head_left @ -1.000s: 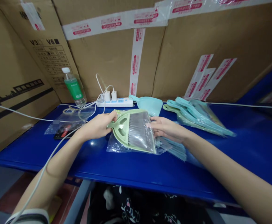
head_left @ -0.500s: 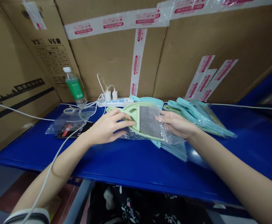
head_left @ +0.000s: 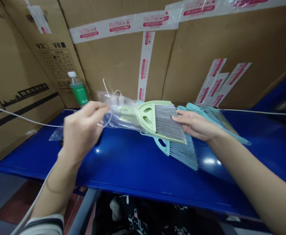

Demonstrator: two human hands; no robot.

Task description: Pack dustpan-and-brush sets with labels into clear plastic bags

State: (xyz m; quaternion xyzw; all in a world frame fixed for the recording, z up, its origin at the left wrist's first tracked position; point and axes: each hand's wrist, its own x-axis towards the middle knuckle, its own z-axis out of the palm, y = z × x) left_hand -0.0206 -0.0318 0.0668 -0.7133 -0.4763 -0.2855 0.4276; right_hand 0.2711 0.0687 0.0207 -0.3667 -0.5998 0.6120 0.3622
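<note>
A light green dustpan with a grey-bristled brush (head_left: 157,122) is lifted a little above the blue table (head_left: 138,166). My right hand (head_left: 196,125) grips its bristle end from the right. My left hand (head_left: 82,130) pinches the clear plastic bag (head_left: 115,112) that still covers the green handle end. Under the green set lies a teal brush (head_left: 182,151) with its bristles toward me.
A pile of bagged teal and green dustpan sets (head_left: 213,122) lies at the right. A green-labelled water bottle (head_left: 77,89) stands at the back left by cardboard boxes (head_left: 120,55). A white cable (head_left: 17,116) crosses the left side. Flat bagged items (head_left: 57,133) lie behind my left hand.
The green dustpan set has risen off the table and moved right. My left hand left the handle and drew the clear bag leftward, baring the bristles and most of the pan.
</note>
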